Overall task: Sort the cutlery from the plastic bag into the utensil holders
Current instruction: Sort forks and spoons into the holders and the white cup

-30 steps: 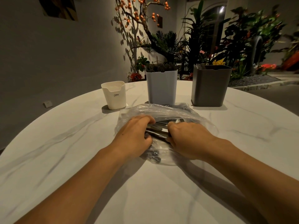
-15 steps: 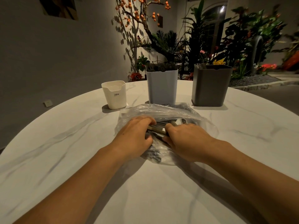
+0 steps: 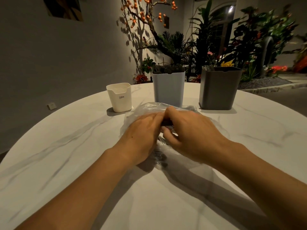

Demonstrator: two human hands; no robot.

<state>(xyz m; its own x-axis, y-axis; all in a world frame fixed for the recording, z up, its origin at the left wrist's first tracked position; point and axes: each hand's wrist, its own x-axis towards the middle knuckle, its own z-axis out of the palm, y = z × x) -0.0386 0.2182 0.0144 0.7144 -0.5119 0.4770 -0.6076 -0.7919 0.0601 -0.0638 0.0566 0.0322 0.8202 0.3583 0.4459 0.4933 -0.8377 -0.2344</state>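
Both hands meet on the bag (image 3: 146,107) near the table (image 3: 66,155) middle: left hand (image 3: 142,135) and right hand (image 3: 187,131) curl around cutlery (image 3: 163,140) inside. Three holders (image 3: 168,90) stand beyond.

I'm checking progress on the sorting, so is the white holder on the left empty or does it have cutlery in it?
Cannot tell for sure. The white holder stands upright with nothing sticking above its rim, but its inside is hidden.

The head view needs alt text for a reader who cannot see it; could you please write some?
Both hands, left hand and right hand, work at a clear plastic bag on a round marble table. Behind stand a white holder, a blue holder and a grey holder.
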